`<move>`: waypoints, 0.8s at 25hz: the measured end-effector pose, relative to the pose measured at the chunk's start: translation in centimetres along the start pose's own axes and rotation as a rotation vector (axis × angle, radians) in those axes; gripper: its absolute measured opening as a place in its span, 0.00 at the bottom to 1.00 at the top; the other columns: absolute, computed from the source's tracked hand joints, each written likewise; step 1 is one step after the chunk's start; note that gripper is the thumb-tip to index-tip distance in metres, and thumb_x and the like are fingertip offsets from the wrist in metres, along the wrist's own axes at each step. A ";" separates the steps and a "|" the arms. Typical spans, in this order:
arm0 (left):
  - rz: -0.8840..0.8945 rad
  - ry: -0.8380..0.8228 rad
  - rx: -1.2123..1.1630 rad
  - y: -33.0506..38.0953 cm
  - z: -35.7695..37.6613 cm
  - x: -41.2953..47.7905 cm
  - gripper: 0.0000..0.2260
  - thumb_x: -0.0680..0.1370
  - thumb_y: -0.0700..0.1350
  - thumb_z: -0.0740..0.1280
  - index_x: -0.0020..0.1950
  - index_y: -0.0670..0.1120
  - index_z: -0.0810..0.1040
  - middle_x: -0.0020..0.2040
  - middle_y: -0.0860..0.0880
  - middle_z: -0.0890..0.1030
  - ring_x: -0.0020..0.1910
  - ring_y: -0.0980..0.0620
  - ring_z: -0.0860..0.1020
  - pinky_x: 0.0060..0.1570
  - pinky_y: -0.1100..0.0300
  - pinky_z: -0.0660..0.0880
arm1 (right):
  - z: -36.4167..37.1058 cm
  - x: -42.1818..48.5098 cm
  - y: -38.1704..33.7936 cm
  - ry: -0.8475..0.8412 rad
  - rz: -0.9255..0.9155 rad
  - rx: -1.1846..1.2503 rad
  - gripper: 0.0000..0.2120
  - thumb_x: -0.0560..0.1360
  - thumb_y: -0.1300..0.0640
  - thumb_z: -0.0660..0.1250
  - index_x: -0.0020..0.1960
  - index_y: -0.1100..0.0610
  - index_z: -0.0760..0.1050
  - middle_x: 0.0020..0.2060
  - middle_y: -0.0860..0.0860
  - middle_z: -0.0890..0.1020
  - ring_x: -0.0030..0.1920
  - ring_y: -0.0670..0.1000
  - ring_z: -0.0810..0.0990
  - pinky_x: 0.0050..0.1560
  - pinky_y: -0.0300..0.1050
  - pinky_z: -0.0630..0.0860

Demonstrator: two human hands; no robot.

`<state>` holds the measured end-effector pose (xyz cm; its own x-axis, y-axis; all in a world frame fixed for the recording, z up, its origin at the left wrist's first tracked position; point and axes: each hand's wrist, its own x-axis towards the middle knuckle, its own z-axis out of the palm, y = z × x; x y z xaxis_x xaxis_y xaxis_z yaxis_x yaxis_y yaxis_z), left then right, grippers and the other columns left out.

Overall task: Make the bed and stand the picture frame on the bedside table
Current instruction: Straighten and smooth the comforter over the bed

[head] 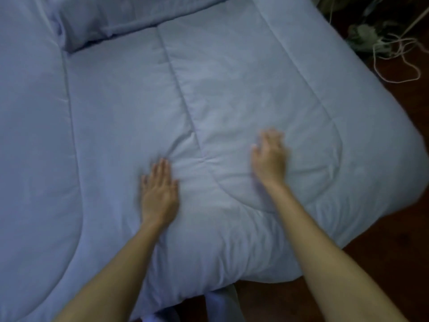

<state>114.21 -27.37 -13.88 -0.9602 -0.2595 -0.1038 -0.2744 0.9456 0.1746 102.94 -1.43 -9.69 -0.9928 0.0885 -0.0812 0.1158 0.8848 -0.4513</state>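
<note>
1. Step in hand: smoothing the bed. A pale blue quilted comforter [232,89] covers the bed and fills most of the frame; a pillow [111,17] in matching blue lies at the upper left.
2. Left hand [159,191]: lower centre of the frame, open and flat, palm down on the comforter, fingers together and pointing up the frame. It grips nothing.
3. Right hand [270,156]: right of centre, open, palm down on or just above the fabric, fingers loosely spread and blurred. It has hold of nothing.
4. State of the cover: shallow creases run between the two hands and gather along the near edge, where the comforter overhangs the dark wooden floor [394,263] at the lower right.
5. Remaining items: neither the picture frame nor the bedside table is in view, so that part of the task is judged not yet begun. Loose cords [394,63] lie on the floor at the upper right.
6. Next move, as a judgement: sweep both palms outward to flatten the creases, then square the near edge before turning to look for the frame.
</note>
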 end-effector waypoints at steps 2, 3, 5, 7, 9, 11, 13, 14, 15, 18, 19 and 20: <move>-0.158 -0.001 0.010 -3.1 -0.2 -1.0 0.29 0.79 0.55 0.44 0.78 0.44 0.53 0.78 0.46 0.56 0.77 0.46 0.55 0.74 0.44 0.50 | 3.4 -0.7 -6.0 -0.304 -0.348 -0.042 0.26 0.77 0.48 0.55 0.74 0.51 0.62 0.76 0.52 0.59 0.77 0.54 0.54 0.73 0.64 0.52; -0.223 0.002 0.023 -4.3 -0.5 -1.8 0.30 0.78 0.55 0.44 0.78 0.43 0.52 0.78 0.45 0.56 0.77 0.45 0.55 0.74 0.43 0.51 | 4.7 -1.0 -7.8 -0.420 -0.500 -0.107 0.26 0.78 0.48 0.55 0.75 0.48 0.58 0.78 0.50 0.55 0.78 0.52 0.50 0.74 0.64 0.47; -0.301 0.006 0.046 -5.5 -0.7 -3.1 0.31 0.78 0.57 0.43 0.78 0.42 0.52 0.78 0.44 0.57 0.77 0.44 0.55 0.73 0.42 0.51 | 5.8 0.3 -7.7 -0.469 -0.664 -0.249 0.25 0.80 0.45 0.52 0.76 0.44 0.54 0.78 0.47 0.51 0.78 0.51 0.47 0.73 0.62 0.42; -0.327 0.013 0.057 -5.4 -0.4 -3.8 0.32 0.78 0.57 0.43 0.77 0.41 0.52 0.78 0.43 0.57 0.77 0.44 0.55 0.73 0.42 0.51 | 5.3 2.5 -4.2 -0.331 -0.572 -0.272 0.24 0.80 0.45 0.49 0.76 0.43 0.53 0.78 0.48 0.52 0.78 0.52 0.49 0.73 0.61 0.43; -0.348 0.025 0.048 -5.0 -0.3 -3.7 0.32 0.77 0.58 0.43 0.77 0.40 0.52 0.78 0.42 0.57 0.76 0.43 0.56 0.73 0.41 0.51 | 3.0 4.8 1.1 -0.173 -0.343 -0.256 0.24 0.81 0.45 0.48 0.76 0.43 0.53 0.78 0.48 0.54 0.77 0.53 0.51 0.73 0.60 0.46; -0.361 0.023 0.046 -4.7 -0.3 -3.7 0.32 0.77 0.58 0.43 0.77 0.40 0.53 0.77 0.41 0.58 0.76 0.42 0.57 0.72 0.40 0.52 | 0.0 5.5 6.9 -0.056 -0.112 -0.243 0.24 0.80 0.45 0.49 0.76 0.42 0.54 0.77 0.48 0.56 0.77 0.53 0.53 0.73 0.62 0.47; -0.377 0.017 0.033 -4.4 -0.2 -3.9 0.32 0.78 0.57 0.45 0.77 0.40 0.53 0.77 0.40 0.59 0.75 0.40 0.58 0.71 0.39 0.53 | -2.4 4.4 12.4 0.043 0.084 -0.242 0.24 0.80 0.45 0.51 0.76 0.43 0.55 0.77 0.49 0.56 0.77 0.54 0.53 0.72 0.64 0.47; -0.390 0.012 0.012 -4.1 -0.1 -4.1 0.32 0.78 0.56 0.45 0.77 0.39 0.53 0.77 0.40 0.59 0.75 0.40 0.58 0.71 0.38 0.54 | -3.5 3.2 14.6 0.084 0.204 -0.217 0.24 0.80 0.45 0.51 0.76 0.44 0.55 0.77 0.50 0.56 0.77 0.55 0.52 0.72 0.65 0.48; -0.395 0.000 -0.007 -3.6 -0.1 -4.6 0.32 0.78 0.56 0.46 0.77 0.40 0.53 0.76 0.40 0.59 0.75 0.39 0.59 0.71 0.38 0.55 | -4.4 1.8 16.1 0.123 0.349 -0.170 0.25 0.80 0.45 0.50 0.76 0.45 0.54 0.78 0.51 0.54 0.77 0.55 0.51 0.71 0.67 0.48; -0.348 -0.065 -0.029 -1.7 -0.3 -7.3 0.33 0.77 0.58 0.45 0.77 0.41 0.52 0.77 0.41 0.59 0.75 0.40 0.58 0.70 0.39 0.55 | -3.9 -3.1 14.5 0.198 0.702 0.028 0.29 0.79 0.46 0.51 0.78 0.52 0.50 0.78 0.55 0.51 0.77 0.58 0.49 0.69 0.73 0.47; -0.325 -0.088 -0.043 -1.4 -0.3 -8.4 0.33 0.77 0.59 0.43 0.77 0.41 0.52 0.77 0.42 0.58 0.76 0.41 0.57 0.71 0.40 0.54 | -2.6 -5.3 12.0 0.211 0.645 0.079 0.31 0.78 0.46 0.52 0.77 0.55 0.50 0.78 0.57 0.53 0.77 0.59 0.50 0.69 0.72 0.48; -0.295 -0.106 -0.055 -1.4 -0.3 -9.6 0.34 0.76 0.59 0.42 0.78 0.42 0.50 0.78 0.43 0.57 0.76 0.42 0.56 0.72 0.41 0.53 | -0.5 -8.1 9.0 0.223 0.462 0.101 0.33 0.77 0.46 0.53 0.77 0.56 0.50 0.77 0.57 0.54 0.77 0.59 0.52 0.70 0.70 0.48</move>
<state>123.82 -26.21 -12.85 -0.8285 -0.4964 -0.2592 -0.5457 0.8197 0.1743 112.00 6.08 -12.69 -0.8185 0.5646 -0.1059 0.5353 0.6829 -0.4971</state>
